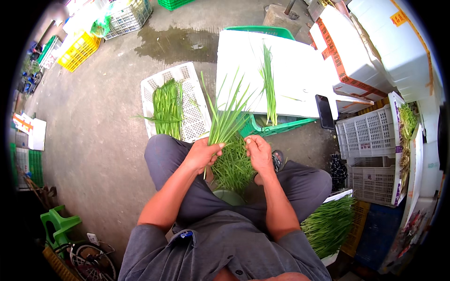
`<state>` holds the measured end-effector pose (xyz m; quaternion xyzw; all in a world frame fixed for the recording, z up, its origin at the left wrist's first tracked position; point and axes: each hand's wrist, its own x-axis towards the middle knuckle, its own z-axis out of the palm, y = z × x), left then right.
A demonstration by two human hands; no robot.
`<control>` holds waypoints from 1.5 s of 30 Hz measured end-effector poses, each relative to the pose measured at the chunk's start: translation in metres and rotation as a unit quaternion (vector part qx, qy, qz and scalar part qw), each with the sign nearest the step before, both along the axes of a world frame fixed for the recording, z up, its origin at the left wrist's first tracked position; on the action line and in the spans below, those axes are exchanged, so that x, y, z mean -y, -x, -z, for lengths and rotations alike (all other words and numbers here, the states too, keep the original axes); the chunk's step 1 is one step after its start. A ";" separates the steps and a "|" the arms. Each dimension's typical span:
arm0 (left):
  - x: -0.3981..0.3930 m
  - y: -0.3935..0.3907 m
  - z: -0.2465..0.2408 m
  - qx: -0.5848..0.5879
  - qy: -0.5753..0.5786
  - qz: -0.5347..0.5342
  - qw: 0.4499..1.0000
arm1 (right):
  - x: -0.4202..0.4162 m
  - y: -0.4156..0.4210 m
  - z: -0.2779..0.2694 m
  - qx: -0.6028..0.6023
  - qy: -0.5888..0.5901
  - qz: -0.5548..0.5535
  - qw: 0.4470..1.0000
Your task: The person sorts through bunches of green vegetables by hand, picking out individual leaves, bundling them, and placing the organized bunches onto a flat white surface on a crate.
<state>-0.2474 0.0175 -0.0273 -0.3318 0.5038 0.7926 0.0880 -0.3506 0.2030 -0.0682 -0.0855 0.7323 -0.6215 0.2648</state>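
My left hand [203, 154] is closed around a fanned bunch of long, flat green leaves [226, 121], likely Chinese chives, tips pointing away from me. Level with it on the right, my right hand [260, 154] has thumb and forefinger pinched together; whether a thin leaf is between them is too small to tell. Below both hands, between my knees, is a heap of loose green blades [233, 168] above a pale green rounded container [228, 197]. A slim bundle of the same leaves [269, 84] lies on a white foam board [239, 56].
Beyond my left knee, a white plastic basket [195, 109] holds stacked leaves [167, 107]. The foam board rests over a green crate [270, 130], with a phone [324, 110] at its right edge. More leaves [328, 224] fill a box beside my right hip. Foam boxes [351, 49] stand to the right.
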 end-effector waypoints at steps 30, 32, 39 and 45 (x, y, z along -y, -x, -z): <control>0.021 -0.207 -0.056 0.128 0.111 -0.039 0.985 | 0.036 -0.064 -0.081 -0.219 0.075 -0.212 0.949; 0.022 -0.207 -0.055 0.124 0.111 -0.034 0.986 | 0.050 -0.073 -0.084 -0.215 0.077 -0.247 0.942; 0.023 -0.205 -0.058 0.130 0.117 -0.036 0.984 | 0.062 -0.083 -0.071 -0.302 0.051 -0.307 0.901; 0.022 -0.213 -0.055 0.121 0.118 -0.056 0.984 | 0.058 -0.100 -0.055 -0.339 0.031 -0.303 0.890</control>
